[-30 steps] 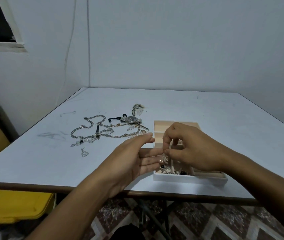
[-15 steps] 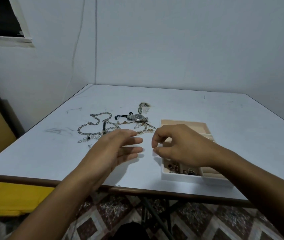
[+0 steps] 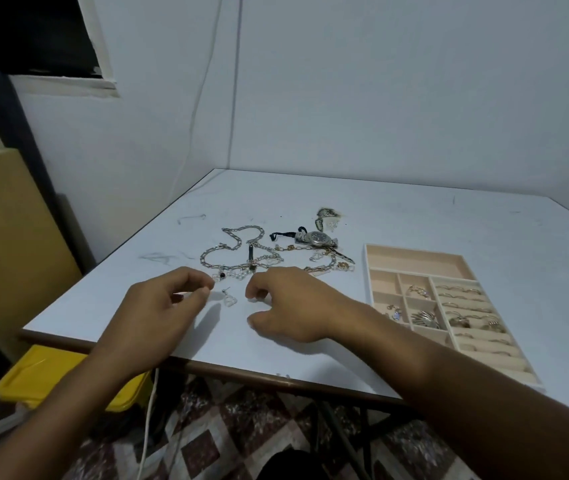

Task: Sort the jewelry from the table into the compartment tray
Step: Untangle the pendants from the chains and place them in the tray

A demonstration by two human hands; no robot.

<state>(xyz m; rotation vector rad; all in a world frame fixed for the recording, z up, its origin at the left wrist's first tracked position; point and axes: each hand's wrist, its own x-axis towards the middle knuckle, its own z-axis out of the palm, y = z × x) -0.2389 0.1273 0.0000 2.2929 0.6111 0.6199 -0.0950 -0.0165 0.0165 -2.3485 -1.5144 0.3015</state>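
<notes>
On the white table (image 3: 414, 216) lies a tangle of silver and gold chains (image 3: 241, 258), with a wristwatch (image 3: 317, 237) behind it. A small silver earring (image 3: 229, 299) lies alone on the table between my hands. My left hand (image 3: 165, 306) hovers just left of the earring with loosely curled fingers and holds nothing. To the earring's right, my right hand (image 3: 286, 303) has its fingers curled down toward the table and is also empty. The beige compartment tray (image 3: 414, 249) stands at the right, with rings (image 3: 463, 303) and small pieces in its compartments.
Another small jewelry piece (image 3: 326, 216) lies behind the watch. The table's front edge runs just under my wrists. A yellow bin (image 3: 33, 379) sits on the floor at the lower left, and a wall stands close behind the table.
Both hands left the tray and moved left across the table to the loose earring near the chains. My view turned left, so the tray now lies at the right.
</notes>
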